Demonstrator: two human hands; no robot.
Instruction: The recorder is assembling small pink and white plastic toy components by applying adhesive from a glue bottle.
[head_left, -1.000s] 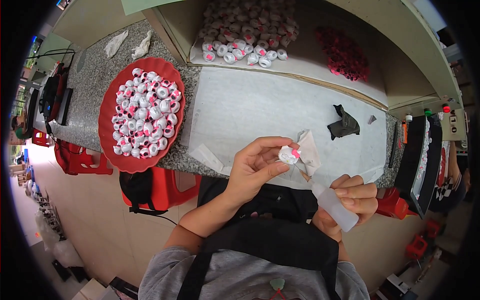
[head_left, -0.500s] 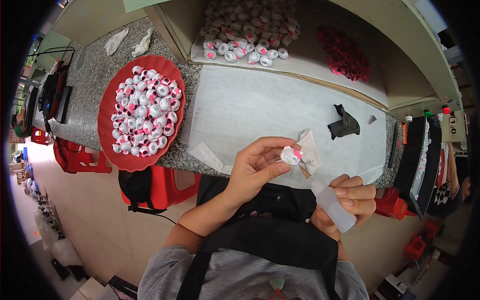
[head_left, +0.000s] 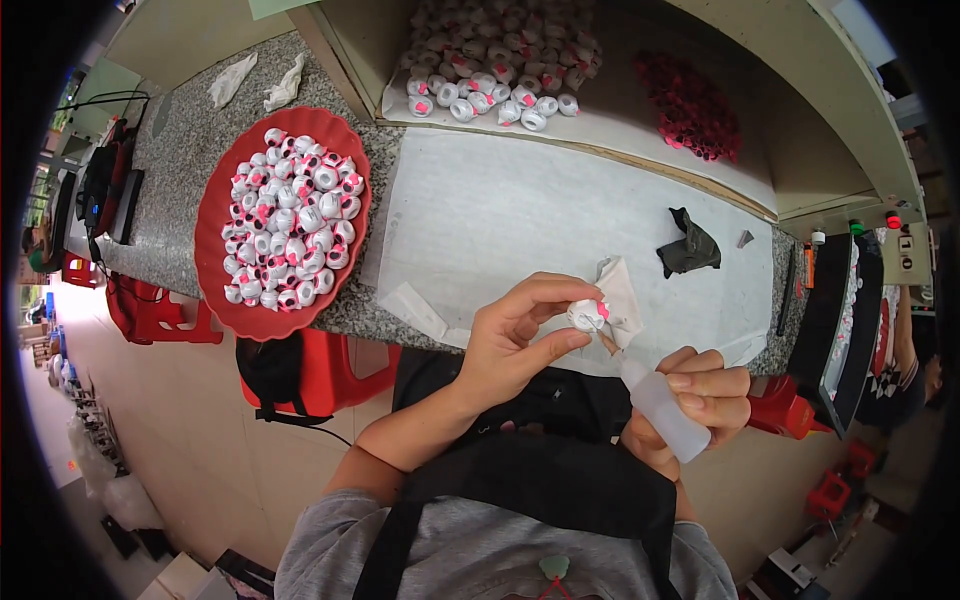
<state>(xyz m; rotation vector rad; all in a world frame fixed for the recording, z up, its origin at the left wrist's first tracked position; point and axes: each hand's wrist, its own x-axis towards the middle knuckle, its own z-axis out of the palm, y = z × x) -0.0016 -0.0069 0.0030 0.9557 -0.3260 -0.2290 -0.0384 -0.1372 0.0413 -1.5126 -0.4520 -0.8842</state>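
Between thumb and fingers, my left hand (head_left: 522, 335) pinches a small white figure head (head_left: 588, 314) with a pink bow, above the near edge of the papered worktop. My right hand (head_left: 700, 395) is wrapped round a translucent white squeeze bottle (head_left: 668, 408). Its narrow tip slants up to the left, a little below and to the right of the head, apparently apart from it. Just behind the head lies a crumpled white tissue (head_left: 622, 298) on the white paper (head_left: 500, 210).
A red scalloped tray (head_left: 215, 285) of similar white-and-pink pieces stands at left. More white pieces (head_left: 480, 95) and a pile of dark pink parts (head_left: 690, 110) fill the shelf behind. A black scrap (head_left: 690, 247) lies at right. Red stools (head_left: 330, 375) stand below the counter.
My left hand has turned the small head, so its bow now sits further right and its printed front has rotated. The bottle in my right hand has hardly moved.
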